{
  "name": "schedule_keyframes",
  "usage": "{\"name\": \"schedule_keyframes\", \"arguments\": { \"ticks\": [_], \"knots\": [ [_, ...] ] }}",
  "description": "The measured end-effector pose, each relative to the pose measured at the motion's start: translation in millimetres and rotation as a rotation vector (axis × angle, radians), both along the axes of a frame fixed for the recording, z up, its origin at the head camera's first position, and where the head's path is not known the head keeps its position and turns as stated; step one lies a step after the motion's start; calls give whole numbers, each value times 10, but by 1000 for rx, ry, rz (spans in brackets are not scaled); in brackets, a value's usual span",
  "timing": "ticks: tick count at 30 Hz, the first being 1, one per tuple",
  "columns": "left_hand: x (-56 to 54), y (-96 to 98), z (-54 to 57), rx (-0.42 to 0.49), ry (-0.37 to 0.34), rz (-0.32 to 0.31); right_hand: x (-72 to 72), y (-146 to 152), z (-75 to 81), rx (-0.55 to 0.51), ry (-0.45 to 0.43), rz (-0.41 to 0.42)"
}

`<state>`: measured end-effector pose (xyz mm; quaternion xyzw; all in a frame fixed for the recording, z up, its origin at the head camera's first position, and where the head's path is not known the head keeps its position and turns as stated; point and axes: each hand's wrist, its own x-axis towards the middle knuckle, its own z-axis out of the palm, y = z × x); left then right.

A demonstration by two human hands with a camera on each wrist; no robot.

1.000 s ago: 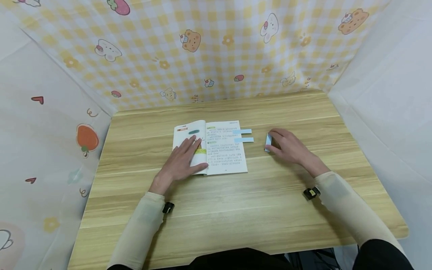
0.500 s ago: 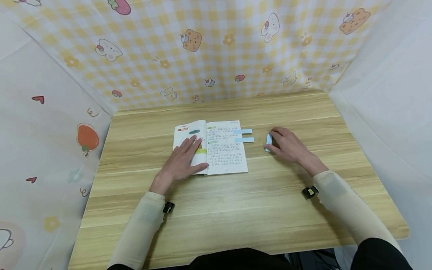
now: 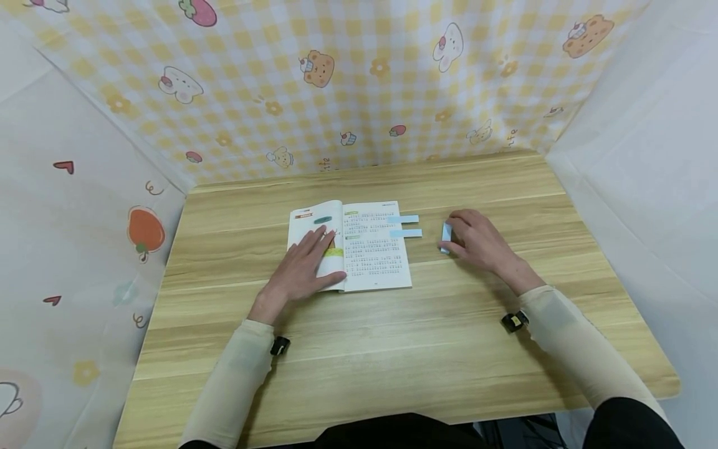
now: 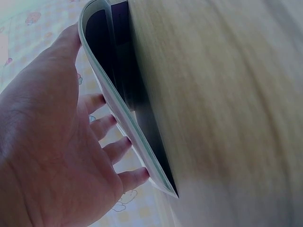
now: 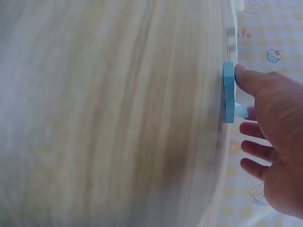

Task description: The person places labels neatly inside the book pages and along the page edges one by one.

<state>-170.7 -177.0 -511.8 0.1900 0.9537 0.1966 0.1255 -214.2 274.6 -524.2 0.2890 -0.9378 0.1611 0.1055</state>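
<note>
An open book (image 3: 376, 268) with printed pages lies mid-table. My left hand (image 3: 303, 265) rests with spread fingers on its left page; in the left wrist view the fingertips press along the curved page edge of the book (image 4: 137, 132). Two light-blue sticky strips (image 3: 412, 233) stick out past the right page's edge. To the right of them, my right hand (image 3: 477, 240) is at a small blue sticky note pad (image 3: 446, 233), thumb at its near end and index finger at the far end. In the right wrist view, a top sheet (image 5: 241, 110) curls up from the pad (image 5: 228, 90) against the index finger.
The wooden table (image 3: 359, 349) reaches to a yellow checked cloth (image 3: 359, 93) at the back. White sheets (image 3: 73, 218) hang at both sides. Dark cables (image 3: 538, 430) show below the front edge, at the right.
</note>
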Motion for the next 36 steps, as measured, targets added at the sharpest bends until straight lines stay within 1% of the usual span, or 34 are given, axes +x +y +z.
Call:
{"name": "schedule_keyframes", "arguments": {
  "ticks": [3, 8, 18, 25, 29, 36],
  "knots": [
    [4, -11, -1, 0, -10, 8, -14, -19, 4, -31, 20, 18],
    [16, -21, -6, -5, -5, 14, -32, -46, 1, -57, 16, 26],
    [35, -12, 2, 2, 6, 8, -26, -63, 35, -151, -58, 1],
    [31, -11, -4, 10, 2, 5, -15, -58, 45, -153, -84, -11],
    [27, -11, -5, 8, 1, 4, -18, -55, 40, -159, -73, -5],
    [30, -4, 16, 12, 5, 0, -33, -37, 16, -182, 2, 53]
  ]
}}
